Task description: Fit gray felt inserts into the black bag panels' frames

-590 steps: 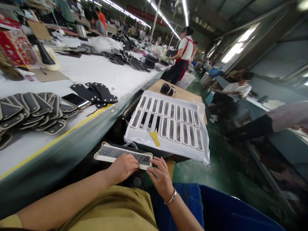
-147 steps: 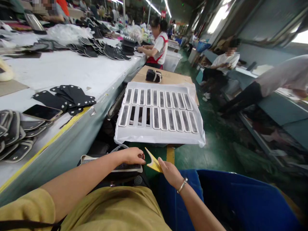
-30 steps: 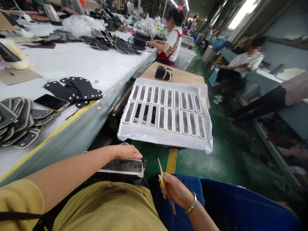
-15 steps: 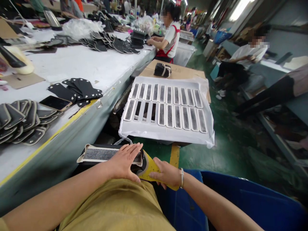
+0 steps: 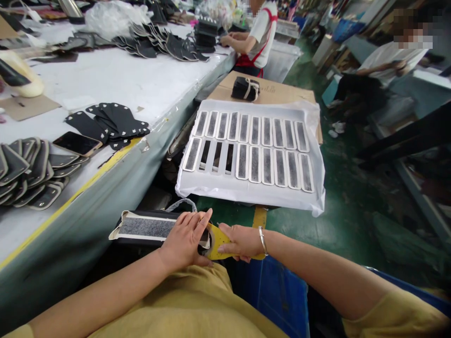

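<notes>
grey-felt strip on dark support | left hand over its right end, grip unclear | right hand grips yellow notched tool, probably stiff | strip looks light, pliable-edged; hold long sides

A white-topped bench with a pale blue-green side and yellow edge strip occupies the left of my screen; green floor, marked by a yellow line, forms the aisle. Beyond, I observe a translucent bin, a blue basket and, at right, a pale blue second bench.
</notes>
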`<state>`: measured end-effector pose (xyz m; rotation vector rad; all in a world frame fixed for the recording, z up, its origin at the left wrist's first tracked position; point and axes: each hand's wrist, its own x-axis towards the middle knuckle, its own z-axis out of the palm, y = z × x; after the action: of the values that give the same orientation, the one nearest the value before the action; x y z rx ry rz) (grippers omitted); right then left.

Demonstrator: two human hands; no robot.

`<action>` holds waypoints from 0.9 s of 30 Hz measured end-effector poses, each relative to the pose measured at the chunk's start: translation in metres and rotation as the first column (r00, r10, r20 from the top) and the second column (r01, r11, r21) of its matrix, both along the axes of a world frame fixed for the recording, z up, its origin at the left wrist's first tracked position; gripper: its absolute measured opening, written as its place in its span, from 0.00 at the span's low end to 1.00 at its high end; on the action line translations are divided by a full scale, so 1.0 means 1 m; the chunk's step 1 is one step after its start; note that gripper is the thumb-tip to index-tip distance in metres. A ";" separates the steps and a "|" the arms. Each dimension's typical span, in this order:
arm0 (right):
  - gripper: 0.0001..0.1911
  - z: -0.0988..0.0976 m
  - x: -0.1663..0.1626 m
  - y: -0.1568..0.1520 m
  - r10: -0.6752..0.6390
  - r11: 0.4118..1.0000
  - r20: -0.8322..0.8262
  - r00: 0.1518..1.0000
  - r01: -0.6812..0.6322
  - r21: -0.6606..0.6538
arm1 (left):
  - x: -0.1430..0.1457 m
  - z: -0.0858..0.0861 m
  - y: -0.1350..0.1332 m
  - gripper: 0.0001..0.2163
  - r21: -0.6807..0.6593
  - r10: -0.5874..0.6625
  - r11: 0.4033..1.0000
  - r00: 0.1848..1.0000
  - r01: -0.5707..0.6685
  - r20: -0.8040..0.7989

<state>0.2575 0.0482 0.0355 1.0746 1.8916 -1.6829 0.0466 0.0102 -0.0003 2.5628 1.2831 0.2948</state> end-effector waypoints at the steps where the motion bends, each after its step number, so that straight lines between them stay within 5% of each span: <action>1: 0.16 -0.001 0.000 0.003 0.019 1.000 0.001 1.000 -0.019 -0.010 | -0.001 -0.001 0.000 0.58 0.005 0.001 1.000 1.000 -0.001 0.008; 11: 0.15 -0.002 0.004 0.016 0.103 0.994 -0.042 0.994 -0.104 -0.034 | -0.016 0.009 0.019 0.49 -0.176 -0.154 0.973 0.988 0.149 -0.018; 27: 0.15 -0.008 0.003 0.009 -0.024 0.994 -0.047 0.999 0.019 -0.108 | -0.014 0.002 0.014 0.45 -0.057 -0.158 0.986 0.987 0.157 -0.021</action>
<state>0.2600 0.0573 0.0275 1.0247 1.8013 -1.8156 0.0325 0.0245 0.0021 2.6100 1.0735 0.1929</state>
